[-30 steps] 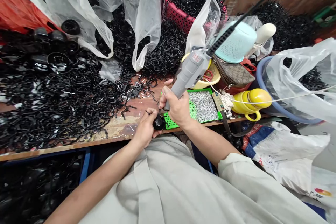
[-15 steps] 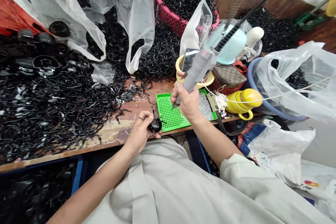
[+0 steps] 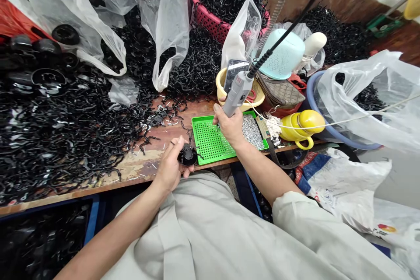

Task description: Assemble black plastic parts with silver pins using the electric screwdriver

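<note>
My left hand (image 3: 170, 164) is closed on a round black plastic part (image 3: 188, 155) with small raised details, held at the table's front edge. My right hand (image 3: 229, 127) wraps around a grey electric screwdriver (image 3: 236, 92), whose black cord runs up to the right. The screwdriver's tip is near the screw tray, partly covered by my fingers. Below that hand lies the green screw tray (image 3: 210, 138), a grid of holes on its left and many loose small silver screws (image 3: 252, 132) on its right. The tray sits just right of the black part.
Heaps of thin black plastic pieces (image 3: 82, 127) cover the table's left. Behind the tray stands a yellow basket (image 3: 221, 83) with a phone (image 3: 234, 72). A yellow cup-shaped container (image 3: 302, 126) and a blue tub (image 3: 348, 138) are at right. A pink basket (image 3: 210, 19) stands at the back.
The screwdriver has come lower and closer, its upper end shifting left. In my left hand the black part has turned, so more of its detailed face shows.
</note>
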The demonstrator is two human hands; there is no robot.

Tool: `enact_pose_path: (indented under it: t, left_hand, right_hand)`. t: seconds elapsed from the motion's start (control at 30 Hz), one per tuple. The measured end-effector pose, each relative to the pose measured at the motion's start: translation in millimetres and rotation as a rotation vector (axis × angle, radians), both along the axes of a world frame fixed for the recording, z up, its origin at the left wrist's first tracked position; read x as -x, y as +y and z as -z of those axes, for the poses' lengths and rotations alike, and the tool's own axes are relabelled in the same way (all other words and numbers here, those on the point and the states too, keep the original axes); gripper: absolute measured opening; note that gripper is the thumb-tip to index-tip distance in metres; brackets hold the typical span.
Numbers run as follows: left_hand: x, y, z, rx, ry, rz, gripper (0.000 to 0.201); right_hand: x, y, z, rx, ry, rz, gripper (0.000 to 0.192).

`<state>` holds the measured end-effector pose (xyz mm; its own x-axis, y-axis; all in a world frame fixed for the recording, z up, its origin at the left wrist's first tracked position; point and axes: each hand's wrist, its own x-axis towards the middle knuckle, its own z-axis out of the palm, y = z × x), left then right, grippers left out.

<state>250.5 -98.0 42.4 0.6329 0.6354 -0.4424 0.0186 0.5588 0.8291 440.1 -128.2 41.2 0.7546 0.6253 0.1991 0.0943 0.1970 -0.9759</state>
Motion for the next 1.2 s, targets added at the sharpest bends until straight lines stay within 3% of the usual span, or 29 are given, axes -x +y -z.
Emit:
enact_pose_path:
  t: [0.17,0.4,0.53,0.67,0.77,0.97,1.2]
  left_hand:
    - [3,-6,3.1,-0.13,0.088,0.08,0.047]
    - [3,-9,7.3,-0.196,0.135,0.104,0.044]
    - [4,-11,8.9,-0.223,0.124,0.099,0.047]
    - [4,-12,9.9,-0.215,0.107,0.067,0.05]
    - [5,-12,10.2,-0.205,0.092,0.068,0.052]
    - [4,-12,7.5,-0.186,0.066,0.06,0.052]
    - [4,-14,9.2,-0.223,0.084,0.048,0.052]
  right_hand:
    - [1,-1,0.0,-0.01,-0.037,0.0,0.032]
    - [4,-2,3.4,-0.027,-0.051,-0.012,0.031]
    - [4,-3,3.6,-0.014,-0.064,-0.034,0.042]
    - [8,-6,-5.1,-0.068,-0.072,0.016,0.055]
    - [23,-8,-20.3,-0.171,-0.024,0.042,0.052]
    - [72,-6,-47.3,-0.225,0.186,-0.147,0.042]
    - [92,5,-36.0,-0.193,0.278,-0.263,0.038]
